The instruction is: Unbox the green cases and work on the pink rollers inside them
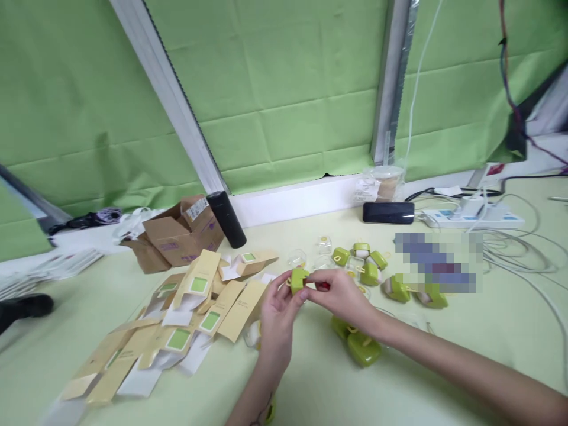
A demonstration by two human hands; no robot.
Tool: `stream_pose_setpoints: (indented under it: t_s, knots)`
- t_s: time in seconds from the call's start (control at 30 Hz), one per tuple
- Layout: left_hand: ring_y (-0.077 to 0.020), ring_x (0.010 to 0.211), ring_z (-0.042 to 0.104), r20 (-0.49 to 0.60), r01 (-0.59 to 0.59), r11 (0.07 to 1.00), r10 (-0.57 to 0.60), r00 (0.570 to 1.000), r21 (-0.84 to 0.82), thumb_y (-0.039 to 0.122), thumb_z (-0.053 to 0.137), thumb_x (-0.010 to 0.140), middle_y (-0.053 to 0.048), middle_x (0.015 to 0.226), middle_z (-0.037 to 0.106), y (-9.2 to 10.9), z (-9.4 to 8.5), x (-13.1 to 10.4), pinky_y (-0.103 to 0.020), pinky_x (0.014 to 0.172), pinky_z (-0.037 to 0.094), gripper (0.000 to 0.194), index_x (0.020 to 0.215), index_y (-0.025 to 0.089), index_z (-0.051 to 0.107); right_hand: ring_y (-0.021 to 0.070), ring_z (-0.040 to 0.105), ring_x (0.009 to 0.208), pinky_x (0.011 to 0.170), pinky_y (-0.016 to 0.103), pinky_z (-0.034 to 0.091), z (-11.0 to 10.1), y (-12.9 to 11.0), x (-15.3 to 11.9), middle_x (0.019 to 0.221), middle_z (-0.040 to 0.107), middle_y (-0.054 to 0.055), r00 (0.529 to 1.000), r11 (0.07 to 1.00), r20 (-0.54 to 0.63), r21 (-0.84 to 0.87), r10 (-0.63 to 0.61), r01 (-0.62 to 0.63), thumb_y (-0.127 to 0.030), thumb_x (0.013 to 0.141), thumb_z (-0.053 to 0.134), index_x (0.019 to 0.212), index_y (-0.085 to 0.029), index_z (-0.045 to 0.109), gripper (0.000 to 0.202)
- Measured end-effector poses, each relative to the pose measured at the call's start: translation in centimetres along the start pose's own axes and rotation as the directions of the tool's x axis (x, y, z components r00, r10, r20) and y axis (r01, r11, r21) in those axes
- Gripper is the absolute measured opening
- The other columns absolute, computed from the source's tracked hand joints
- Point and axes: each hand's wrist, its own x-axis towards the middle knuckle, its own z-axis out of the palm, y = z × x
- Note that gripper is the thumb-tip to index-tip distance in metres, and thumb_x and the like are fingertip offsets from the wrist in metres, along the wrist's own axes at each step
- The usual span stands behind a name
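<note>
My left hand (pixel 278 313) holds a small lime-green case (pixel 298 280) with a yellow loop, between thumb and fingers. My right hand (pixel 344 296) is pinched at the case's right side. A thin dark piece and a bit of red show at its fingers, but what it grips is mostly hidden. Under my right wrist lie more green cases (pixel 364 348). Beyond the hands sit several others, such as a green case (pixel 370 274) with a white part, among small clear plastic pieces (pixel 296 258).
To the left lie unfolded tan cartons (pixel 195 296) in a pile. Behind them stand an open cardboard box (pixel 180 234) and a black cylinder (pixel 226 219). A phone (pixel 388 213), a lidded cup (pixel 388 183), a power strip (pixel 497 220) and loose cables (pixel 528 251) are at the back right.
</note>
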Motion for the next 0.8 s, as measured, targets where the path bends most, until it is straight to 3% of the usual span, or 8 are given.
stream_pose_setpoints:
  t_s: [0.23, 0.4, 0.57, 0.8]
  knots:
    - [-0.0218, 0.103, 0.062, 0.092, 0.034, 0.998, -0.040, 0.995, 0.056, 0.028, 0.077, 0.065, -0.007, 0.110, 0.067, -0.2, 0.7, -0.6, -0.034, 0.092, 0.044, 0.041, 0.096, 0.022, 0.052, 0.0071, 0.035, 0.049, 0.047, 0.019, 0.028, -0.1, 0.3, -0.3, 0.049, 0.040, -0.007, 1.000, 0.996, -0.014, 0.093, -0.014, 0.015, -0.019, 0.072, 0.059, 0.058, -0.016, 0.067, 0.016]
    - [-0.0212, 0.102, 0.062, 0.121, 0.070, 0.997, -0.073, 0.990, 0.022, 0.029, 0.077, 0.066, -0.005, 0.102, 0.068, -0.4, 0.5, -0.7, -0.034, 0.093, 0.044, 0.047, 0.104, 0.024, 0.049, 0.0066, 0.029, 0.046, 0.043, 0.019, 0.024, 0.0, 0.5, -0.3, 0.049, 0.035, -0.008, 0.999, 0.988, -0.049, 0.154, 0.023, -0.016, -0.022, 0.069, 0.063, 0.071, -0.015, 0.069, 0.010]
    - [-0.0214, 0.106, 0.060, 0.181, 0.125, 0.992, -0.122, 0.976, -0.003, 0.027, 0.074, 0.070, -0.006, 0.109, 0.065, -0.3, -0.4, 0.1, -0.034, 0.094, 0.043, 0.053, 0.116, 0.025, 0.046, 0.0062, 0.029, 0.046, 0.043, 0.018, 0.025, 0.3, 0.7, 0.2, 0.046, 0.034, -0.010, 1.000, 0.982, 0.017, 0.190, 0.011, -0.014, -0.021, 0.067, 0.064, 0.070, -0.015, 0.067, 0.008]
    - [-0.0224, 0.116, 0.053, 0.117, 0.018, 0.997, -0.026, 0.993, 0.073, 0.030, 0.073, 0.071, -0.006, 0.120, 0.059, -0.5, -0.4, 0.0, -0.033, 0.100, 0.039, 0.052, 0.117, 0.023, 0.052, 0.0068, 0.031, 0.046, 0.045, 0.019, 0.027, 0.5, 0.5, 0.6, 0.047, 0.036, -0.008, 0.999, 0.985, -0.036, 0.171, -0.020, 0.026, -0.022, 0.069, 0.060, 0.064, -0.015, 0.063, 0.009]
